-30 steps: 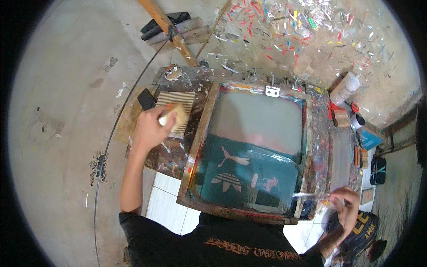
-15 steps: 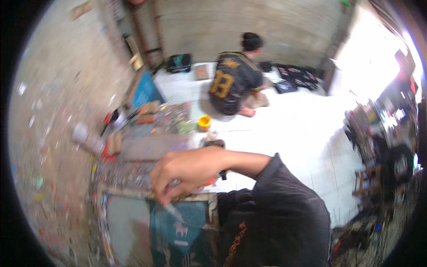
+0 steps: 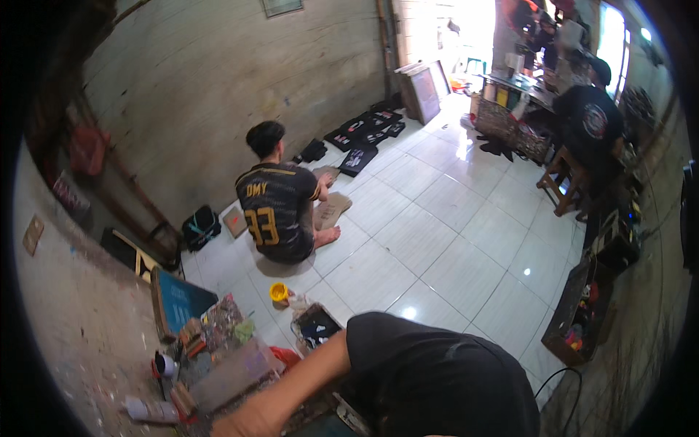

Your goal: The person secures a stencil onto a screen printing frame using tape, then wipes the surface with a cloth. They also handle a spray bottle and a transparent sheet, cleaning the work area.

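Note:
My right forearm reaches down to the left from a black sleeve. My right hand (image 3: 237, 424) is partly cut off by the lower edge, its fingers out of sight. Nearest to it is a grey flat board (image 3: 231, 375) on a cluttered work surface. Beside that lie a white bottle (image 3: 149, 410) on its side, brownish blocks (image 3: 191, 336) and a white round container (image 3: 164, 364). Behind my forearm sit a red item (image 3: 285, 356) and a box with dark contents (image 3: 318, 325). Part of a teal framed panel (image 3: 335, 426) shows under my arm. My left hand is out of view.
A person (image 3: 273, 204) sits on the tiled floor by dark printed cloths (image 3: 357, 156). A yellow pot (image 3: 279, 293) and a blue framed panel (image 3: 182, 300) stand closer. Rightward are another person on a wooden stool (image 3: 564, 178), an open box (image 3: 582, 313) and a cable (image 3: 575, 393).
The view has swung up and to the right. My right hand, earlier over the teal framed panel with a thin pale thing at its fingertips, now sits at the lower edge.

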